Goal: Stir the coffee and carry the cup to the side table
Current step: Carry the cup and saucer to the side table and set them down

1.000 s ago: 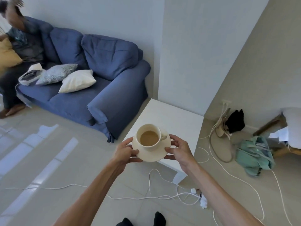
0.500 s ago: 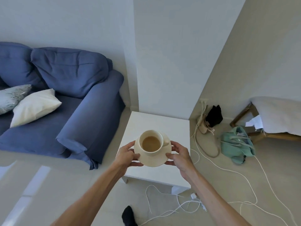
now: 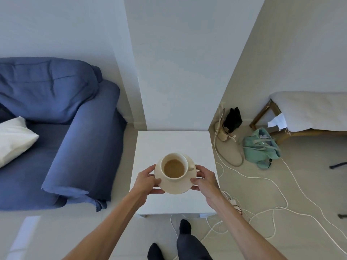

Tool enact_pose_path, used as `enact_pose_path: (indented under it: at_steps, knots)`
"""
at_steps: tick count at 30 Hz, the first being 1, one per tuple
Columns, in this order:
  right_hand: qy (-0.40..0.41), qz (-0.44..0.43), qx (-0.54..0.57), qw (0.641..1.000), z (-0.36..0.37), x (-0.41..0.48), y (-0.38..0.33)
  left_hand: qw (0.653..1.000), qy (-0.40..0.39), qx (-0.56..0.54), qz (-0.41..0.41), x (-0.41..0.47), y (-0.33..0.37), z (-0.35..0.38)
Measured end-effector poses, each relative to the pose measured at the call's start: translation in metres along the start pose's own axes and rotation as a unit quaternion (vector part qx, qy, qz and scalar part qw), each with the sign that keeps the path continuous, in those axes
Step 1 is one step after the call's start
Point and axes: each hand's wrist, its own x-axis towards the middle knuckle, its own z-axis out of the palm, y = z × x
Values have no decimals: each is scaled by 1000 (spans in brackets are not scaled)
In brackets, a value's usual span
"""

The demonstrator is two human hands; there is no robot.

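A cream cup [image 3: 174,166] with milky coffee stands on a cream saucer [image 3: 178,186]. My left hand [image 3: 146,180] grips the saucer's left rim and my right hand [image 3: 205,180] grips its right rim. I hold them in the air over the white square side table [image 3: 172,143], above its front half. The cup's handle points right. No spoon is visible.
A blue sofa [image 3: 62,128] with a white cushion [image 3: 13,139] stands left of the table. White cables [image 3: 262,184] and a power strip [image 3: 231,200] lie on the floor at right, with a teal bag [image 3: 260,147] and a covered wooden bench [image 3: 309,113]. My feet in dark socks [image 3: 185,227] are near the table's front edge.
I have stepped closer; the side table now lies straight below the cup and saucer. The sofa slid left in view. My two-handed hold is unchanged.
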Motion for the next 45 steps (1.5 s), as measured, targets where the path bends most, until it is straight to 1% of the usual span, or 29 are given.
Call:
enact_pose_path:
  at_steps: [14, 22, 36, 45]
  knots:
    - [25, 37, -28, 999, -15, 95, 20, 999, 19, 12, -26, 90, -1, 23]
    - [23, 58, -36, 997, -16, 177, 51, 998, 49, 1, -46, 172, -19, 32]
    - [33, 60, -55, 996, -6, 334, 127, 996, 78, -9, -46, 348, -77, 41]
    - [48, 37, -85, 995, -3, 400, 153, 995, 93, 10, -33, 415, -87, 49]
